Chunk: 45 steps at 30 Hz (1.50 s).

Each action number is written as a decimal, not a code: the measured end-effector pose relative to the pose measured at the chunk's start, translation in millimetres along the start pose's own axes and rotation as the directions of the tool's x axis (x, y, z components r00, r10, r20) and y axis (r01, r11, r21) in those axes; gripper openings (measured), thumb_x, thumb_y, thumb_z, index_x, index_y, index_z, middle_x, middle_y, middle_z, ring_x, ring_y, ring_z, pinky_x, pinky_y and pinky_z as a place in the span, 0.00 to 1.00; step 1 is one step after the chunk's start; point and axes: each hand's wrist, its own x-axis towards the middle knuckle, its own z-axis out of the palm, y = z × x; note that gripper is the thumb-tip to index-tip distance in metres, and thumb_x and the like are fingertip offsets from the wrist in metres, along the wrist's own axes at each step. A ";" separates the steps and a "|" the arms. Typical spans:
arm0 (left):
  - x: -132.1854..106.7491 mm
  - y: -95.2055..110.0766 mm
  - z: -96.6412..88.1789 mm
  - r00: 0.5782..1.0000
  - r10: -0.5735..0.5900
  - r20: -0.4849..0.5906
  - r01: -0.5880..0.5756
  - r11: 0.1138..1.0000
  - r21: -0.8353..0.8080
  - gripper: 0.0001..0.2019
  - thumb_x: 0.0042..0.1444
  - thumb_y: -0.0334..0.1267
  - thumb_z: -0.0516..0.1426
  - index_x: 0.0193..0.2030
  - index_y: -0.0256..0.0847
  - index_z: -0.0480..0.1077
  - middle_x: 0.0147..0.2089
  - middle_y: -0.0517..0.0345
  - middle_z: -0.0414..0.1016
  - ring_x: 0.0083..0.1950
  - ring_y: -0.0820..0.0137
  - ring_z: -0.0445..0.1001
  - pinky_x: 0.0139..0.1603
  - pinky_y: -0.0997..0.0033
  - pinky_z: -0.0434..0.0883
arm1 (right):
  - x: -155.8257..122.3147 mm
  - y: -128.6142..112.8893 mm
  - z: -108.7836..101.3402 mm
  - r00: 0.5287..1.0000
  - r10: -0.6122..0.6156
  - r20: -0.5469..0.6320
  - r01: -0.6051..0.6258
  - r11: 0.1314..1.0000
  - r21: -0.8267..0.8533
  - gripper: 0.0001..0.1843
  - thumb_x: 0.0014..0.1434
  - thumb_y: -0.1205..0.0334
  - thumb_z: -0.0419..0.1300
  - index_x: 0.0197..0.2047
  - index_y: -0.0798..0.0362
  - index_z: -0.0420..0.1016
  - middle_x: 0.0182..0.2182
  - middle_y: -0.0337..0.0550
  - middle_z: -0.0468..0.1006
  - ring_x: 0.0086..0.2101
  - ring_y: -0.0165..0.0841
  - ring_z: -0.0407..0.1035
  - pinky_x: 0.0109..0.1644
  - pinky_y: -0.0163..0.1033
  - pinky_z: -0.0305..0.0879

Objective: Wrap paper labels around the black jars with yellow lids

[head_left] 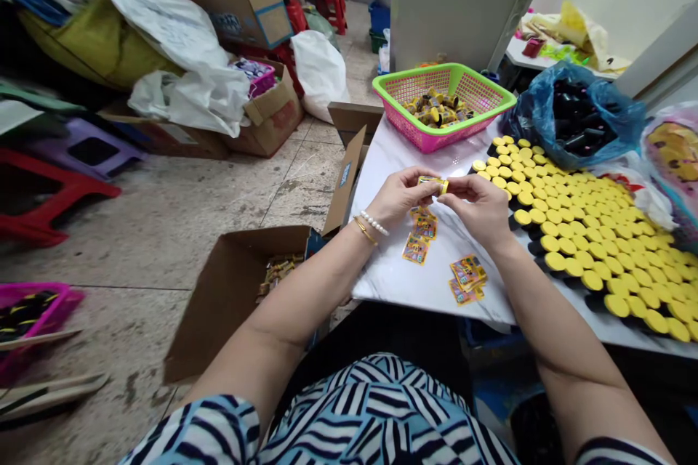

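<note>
The left hand (400,197) and right hand (477,209) meet at mid-frame, their fingertips together pinching a small yellow printed piece (433,184), mostly hidden by the fingers, its exact shape hard to make out; glossy printed labels (416,247) lie just below on a white marble-patterned tabletop (382,269); round yellow caps (589,232) crowd the right side; a pink-and-green mesh plastic basket (480,85), upper centre, holds small yellow-wrapped pieces (436,109); an open cardboard box (234,290), lower left, holds a blurred heap (278,272).
</note>
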 end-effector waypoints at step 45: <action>-0.6 5.5 -4.3 0.995 -0.015 0.103 0.024 0.996 -0.081 0.23 0.43 0.49 0.76 0.33 0.33 0.76 0.29 0.60 0.71 0.27 0.79 0.65 0.30 0.76 0.62 | 7.4 -8.6 -3.3 0.924 0.244 0.295 -0.351 0.849 0.394 0.27 0.52 0.50 0.77 0.54 0.46 0.82 0.36 0.38 0.86 0.34 0.35 0.83 0.46 0.48 0.86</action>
